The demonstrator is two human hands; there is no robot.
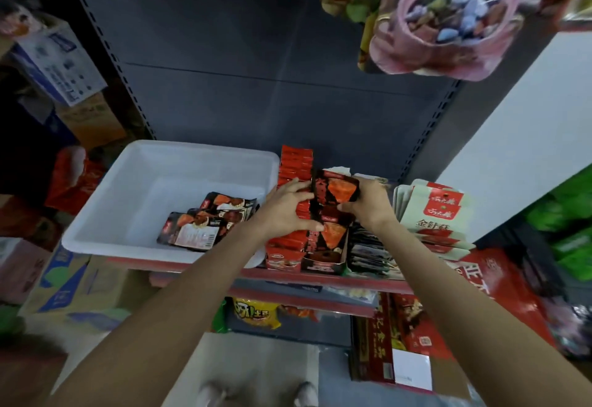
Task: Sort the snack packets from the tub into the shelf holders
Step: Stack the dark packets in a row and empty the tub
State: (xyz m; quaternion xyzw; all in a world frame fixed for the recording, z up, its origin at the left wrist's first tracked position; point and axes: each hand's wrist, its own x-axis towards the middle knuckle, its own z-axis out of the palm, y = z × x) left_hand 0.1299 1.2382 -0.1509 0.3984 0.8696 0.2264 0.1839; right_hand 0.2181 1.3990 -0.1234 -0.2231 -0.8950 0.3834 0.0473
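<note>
Hands first: our left hand [290, 206] and right hand [368, 203] meet over the shelf [320, 276], both clamped on one stack of dark packets [334, 196], the left hand's fingers curled on its left edge, the right hand's thumb and fingers pinching its right side. We hold the stack upright above the dark holder [323, 260], a cardboard tray open at the top, already part filled with matching packets.

To do this step well, we judge that we should square the stack between both palms so the edges line up, then lower it straight behind the packets already standing there, easing the fingers out only once the bottom edges rest on the tray floor. Glossy film slides easily, so a loose hold could let the stack fan out or tip into the red row [293, 179] just to the left.

The packets look flat, rectangular and slick, black with an orange-red panel. The red row is similar film, packed tight on edge. To the right stand pale green pouches [437, 211], stiffer and taller.

Further left, the tub [205, 153] is smooth white plastic with rounded corners; a few dark packets [208, 222] lie loose and overlapping on its floor, yet to be sorted.
</note>
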